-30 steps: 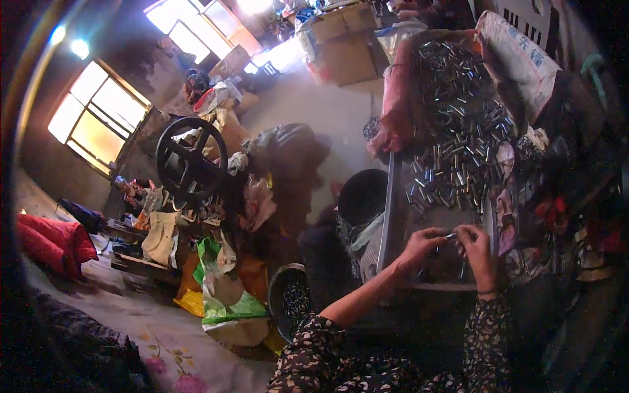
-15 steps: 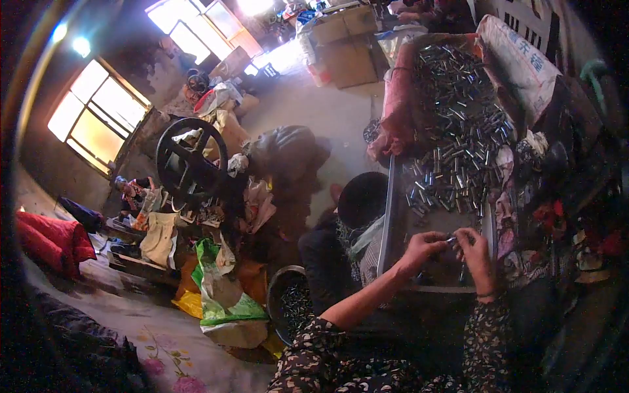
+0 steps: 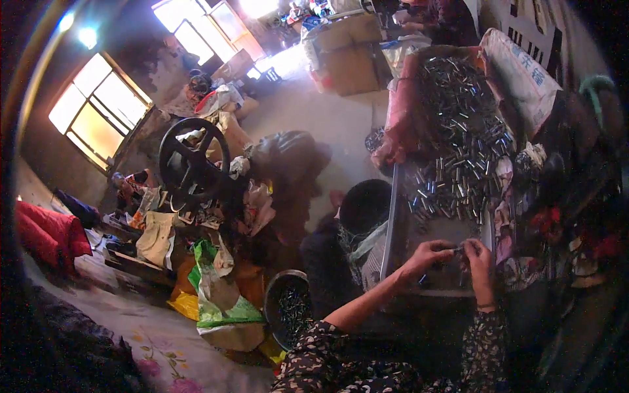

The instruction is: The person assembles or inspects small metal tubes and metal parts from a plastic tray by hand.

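My left hand (image 3: 429, 255) and my right hand (image 3: 479, 259) meet over the near end of a shallow tray (image 3: 394, 219). Both sets of fingertips are pinched together around a small dark metal piece (image 3: 458, 251), mostly covered by the fingers. Its exact kind cannot be made out. Beyond my hands, many short shiny metal tubes (image 3: 452, 187) lie loose in the tray and spread back in a heap (image 3: 458, 98) between cloth-covered sides. One more small piece (image 3: 422, 280) lies near the tray's front edge, below my left hand.
A basin (image 3: 268, 298) with more small metal pieces stands left of my forearm. A black bucket (image 3: 365, 204) is beside the tray. Further left are a green and white sack (image 3: 226, 308) and a large dark handwheel (image 3: 193, 159). Cardboard boxes (image 3: 354, 62) stand at the back, near another person's arm (image 3: 416, 21).
The whole view has shifted slightly. My fingers have closed in around the small metal piece, which showed more plainly between both hands before.
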Demonstrator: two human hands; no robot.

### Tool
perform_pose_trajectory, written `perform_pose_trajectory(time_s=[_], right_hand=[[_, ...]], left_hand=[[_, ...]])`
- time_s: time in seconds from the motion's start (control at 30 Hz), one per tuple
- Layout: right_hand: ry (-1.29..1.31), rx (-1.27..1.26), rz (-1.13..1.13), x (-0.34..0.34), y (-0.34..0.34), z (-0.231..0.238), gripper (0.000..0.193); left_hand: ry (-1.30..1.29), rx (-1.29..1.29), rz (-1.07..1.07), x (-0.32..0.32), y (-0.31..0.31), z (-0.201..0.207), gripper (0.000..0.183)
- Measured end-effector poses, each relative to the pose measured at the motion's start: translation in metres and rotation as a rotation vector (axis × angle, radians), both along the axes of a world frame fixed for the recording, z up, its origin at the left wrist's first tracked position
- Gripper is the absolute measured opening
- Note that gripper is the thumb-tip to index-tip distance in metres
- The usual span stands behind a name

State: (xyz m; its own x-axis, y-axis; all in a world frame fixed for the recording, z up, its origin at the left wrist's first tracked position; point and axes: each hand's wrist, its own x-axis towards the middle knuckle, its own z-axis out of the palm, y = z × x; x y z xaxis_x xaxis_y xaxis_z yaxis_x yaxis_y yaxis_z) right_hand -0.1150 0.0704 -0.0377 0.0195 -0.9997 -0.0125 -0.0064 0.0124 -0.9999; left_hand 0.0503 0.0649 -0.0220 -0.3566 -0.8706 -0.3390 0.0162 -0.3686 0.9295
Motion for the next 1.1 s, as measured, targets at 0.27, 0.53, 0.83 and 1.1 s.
perform_pose_trajectory(time_s=[0.27, 0.53, 0.83, 1.1], right_hand=[[-0.190, 0.094, -0.137, -0.019, 0.016, 0.025, 0.018], [-0.092, 0.122, -0.285, -0.033, 0.040, 0.036, 0.020], [0.033, 0.160, -0.163, -0.044, 0.038, 0.035, 0.019], [0.592, -0.233, -0.480, -0.088, 0.022, 0.051, 0.016]], left_hand=[[0.443, 0.327, 0.073, 0.010, 0.000, -0.023, 0.023], [0.421, 0.379, 0.000, -0.014, 0.002, -0.040, 0.026], [0.616, 0.521, 0.118, 0.016, -0.014, -0.004, 0.017], [0.376, 0.501, 0.053, -0.002, 0.003, 0.030, 0.019]])
